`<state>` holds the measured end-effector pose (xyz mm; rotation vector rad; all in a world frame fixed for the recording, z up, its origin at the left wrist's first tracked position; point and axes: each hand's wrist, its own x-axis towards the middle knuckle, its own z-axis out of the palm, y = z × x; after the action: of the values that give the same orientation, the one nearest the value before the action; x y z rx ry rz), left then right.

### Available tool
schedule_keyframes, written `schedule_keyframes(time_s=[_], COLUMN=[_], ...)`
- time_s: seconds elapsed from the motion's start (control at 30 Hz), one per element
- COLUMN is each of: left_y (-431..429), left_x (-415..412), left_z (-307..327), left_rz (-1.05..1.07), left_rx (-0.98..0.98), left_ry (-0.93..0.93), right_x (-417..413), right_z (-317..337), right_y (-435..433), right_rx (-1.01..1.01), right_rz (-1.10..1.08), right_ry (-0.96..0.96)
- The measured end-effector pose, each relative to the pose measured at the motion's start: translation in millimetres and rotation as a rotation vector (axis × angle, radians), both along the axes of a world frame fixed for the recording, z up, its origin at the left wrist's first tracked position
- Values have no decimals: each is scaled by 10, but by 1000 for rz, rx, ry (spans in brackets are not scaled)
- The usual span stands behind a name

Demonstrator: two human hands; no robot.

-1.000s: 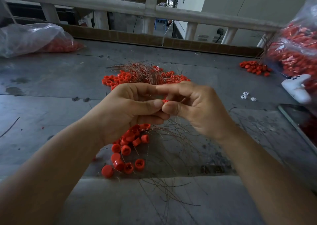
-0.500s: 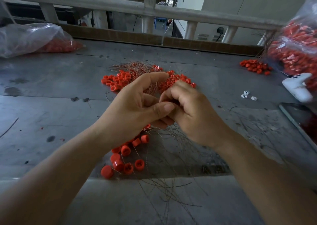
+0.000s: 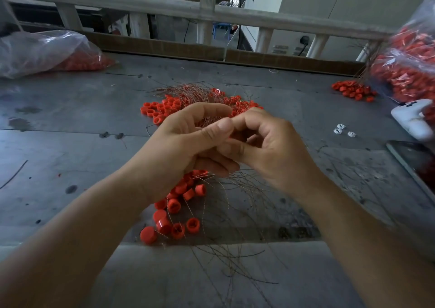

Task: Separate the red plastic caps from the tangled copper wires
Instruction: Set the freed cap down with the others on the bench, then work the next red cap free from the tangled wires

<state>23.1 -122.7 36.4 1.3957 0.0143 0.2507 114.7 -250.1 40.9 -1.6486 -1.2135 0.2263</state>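
I am gripping a bunch of the copper wires [image 3: 227, 183] in my left hand [image 3: 186, 143], fingers curled round the strands, above the middle of the desk [image 3: 70, 143]. A string of red caps [image 3: 179, 204] is trailing from under my palm towards the desk's near edge. My right hand [image 3: 270, 150] is curling its fingertips against my left thumb; I cannot tell what they are pinching. The wires are looking hair-thin, light and springy, likely to snag and kink, so I am judging it best to hold one close beside its cap. The caps are looking hard, smooth and light, best pinched by their sides. A bigger heap [image 3: 160, 110] is lying nearer the far edge.
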Motion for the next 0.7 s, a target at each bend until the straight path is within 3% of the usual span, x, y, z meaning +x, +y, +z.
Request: schedule_keyframes(time_s=[0.13, 0.23, 0.4, 0.7], left_y=[36, 99, 152, 280], left_x=[-5, -6, -22, -79], left_z=[38, 75, 107, 176], left_rz=[-6, 22, 6, 237], left_rx=[-125, -209, -252, -48], left_ry=[-45, -109, -113, -95], right_x=[37, 54, 55, 172], right_z=[36, 29, 45, 164], right_y=[-29, -37, -47, -167], right_rx=[-8, -55, -49, -49], right_rz=[151, 180, 121, 80], right_ry=[261, 355, 339, 286])
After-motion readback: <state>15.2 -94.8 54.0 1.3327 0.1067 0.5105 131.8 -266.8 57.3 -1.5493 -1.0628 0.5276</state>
